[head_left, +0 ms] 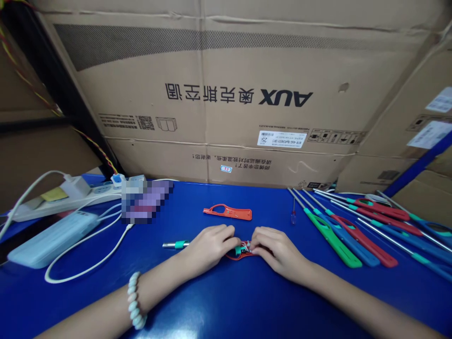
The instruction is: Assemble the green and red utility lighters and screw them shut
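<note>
Both my hands rest on the blue table (219,301) around a partly opened long-nosed lighter (241,251) with a red shell. My left hand (210,245) is closed over its body; the metal nozzle with a teal collar (176,244) sticks out to the left. My right hand (275,249) pinches the small inner parts and wires at the lighter's middle. A loose orange-red half shell (229,213) lies just beyond my hands. A pale bead bracelet (136,301) sits on my left wrist.
Several finished long lighters, green (328,238), blue and red (367,242), lie in a row at the right. A small screwdriver (293,212) lies near them. A power strip (52,197), a pale power bank (52,238) and white cables occupy the left. Big cardboard boxes (226,94) stand behind.
</note>
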The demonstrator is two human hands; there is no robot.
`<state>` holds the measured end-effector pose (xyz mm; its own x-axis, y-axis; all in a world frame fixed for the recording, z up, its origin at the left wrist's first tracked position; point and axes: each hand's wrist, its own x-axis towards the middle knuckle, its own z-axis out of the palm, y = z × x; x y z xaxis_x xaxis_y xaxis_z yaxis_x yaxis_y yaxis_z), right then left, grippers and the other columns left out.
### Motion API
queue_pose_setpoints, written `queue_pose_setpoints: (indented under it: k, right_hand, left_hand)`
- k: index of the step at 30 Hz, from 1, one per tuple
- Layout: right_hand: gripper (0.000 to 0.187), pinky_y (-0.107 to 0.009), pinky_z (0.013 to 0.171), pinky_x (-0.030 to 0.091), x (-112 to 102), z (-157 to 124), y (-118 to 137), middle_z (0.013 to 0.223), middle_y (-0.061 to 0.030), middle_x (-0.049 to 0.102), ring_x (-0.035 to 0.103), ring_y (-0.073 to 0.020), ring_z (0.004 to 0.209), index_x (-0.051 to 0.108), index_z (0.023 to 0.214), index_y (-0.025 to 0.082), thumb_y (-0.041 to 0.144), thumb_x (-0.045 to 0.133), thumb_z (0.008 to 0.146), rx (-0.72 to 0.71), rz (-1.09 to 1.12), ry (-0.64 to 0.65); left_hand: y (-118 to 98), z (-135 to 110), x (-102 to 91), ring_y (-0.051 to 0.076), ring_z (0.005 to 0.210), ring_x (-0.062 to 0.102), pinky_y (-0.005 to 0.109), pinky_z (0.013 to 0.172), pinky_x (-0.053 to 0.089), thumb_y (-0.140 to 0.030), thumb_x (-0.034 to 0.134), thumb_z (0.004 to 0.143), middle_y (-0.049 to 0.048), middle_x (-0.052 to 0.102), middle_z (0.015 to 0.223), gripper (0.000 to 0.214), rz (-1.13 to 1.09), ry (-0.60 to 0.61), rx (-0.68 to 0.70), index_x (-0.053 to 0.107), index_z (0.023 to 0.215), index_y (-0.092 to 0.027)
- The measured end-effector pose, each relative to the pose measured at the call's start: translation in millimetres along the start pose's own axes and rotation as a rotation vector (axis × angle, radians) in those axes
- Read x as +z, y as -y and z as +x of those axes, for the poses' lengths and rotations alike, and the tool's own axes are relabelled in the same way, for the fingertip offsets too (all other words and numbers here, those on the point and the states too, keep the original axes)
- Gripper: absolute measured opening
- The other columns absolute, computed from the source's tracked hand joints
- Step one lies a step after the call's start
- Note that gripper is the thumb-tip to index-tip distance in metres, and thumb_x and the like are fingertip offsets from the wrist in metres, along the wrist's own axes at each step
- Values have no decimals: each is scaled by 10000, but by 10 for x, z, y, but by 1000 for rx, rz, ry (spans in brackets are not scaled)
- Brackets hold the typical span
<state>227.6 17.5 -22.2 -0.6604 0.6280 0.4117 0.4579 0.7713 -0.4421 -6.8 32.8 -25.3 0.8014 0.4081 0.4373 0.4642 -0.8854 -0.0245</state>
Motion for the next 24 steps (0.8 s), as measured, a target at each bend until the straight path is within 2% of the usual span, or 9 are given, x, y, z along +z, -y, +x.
queue_pose_setpoints:
  k: [4, 8, 15, 24]
  right_hand:
    - [140, -295, 712, 418, -19, 18, 14, 830, -39, 616, 545, -158, 741, 552, 863, 192, 182, 449, 957, 11, 9, 23]
    - [39, -289, 702, 410, -36, 31, 45, 794, -16, 577, 518, -150, 714, 541, 868, 192, 174, 538, 903, 48, 10, 58]
    - [106, -279, 676, 389, -27, 48, 101, 772, -4, 539, 477, -148, 697, 513, 826, 194, 145, 499, 919, 136, 3, 71]
    - [120, -291, 727, 387, -40, 47, 49, 799, -8, 553, 495, -157, 736, 527, 848, 200, 149, 469, 941, 110, 32, 104]
  left_hand:
    - [-2, 1, -15, 162, 675, 468, 263, 594, 355, -258, 309, 1020, 20, 511, 774, 317, 3, 5, -8, 601, 941, -161]
    - [-6, 3, -23, 155, 673, 470, 252, 595, 360, -244, 349, 1013, 18, 509, 778, 273, 0, 18, -13, 604, 956, -164]
    - [-9, -4, -21, 154, 676, 480, 259, 600, 382, -229, 358, 1010, 16, 515, 783, 267, 2, 21, -17, 614, 966, -166]
    - [-9, 5, -37, 150, 676, 476, 237, 598, 374, -211, 374, 1003, 16, 511, 785, 240, -9, 26, -29, 609, 972, -173]
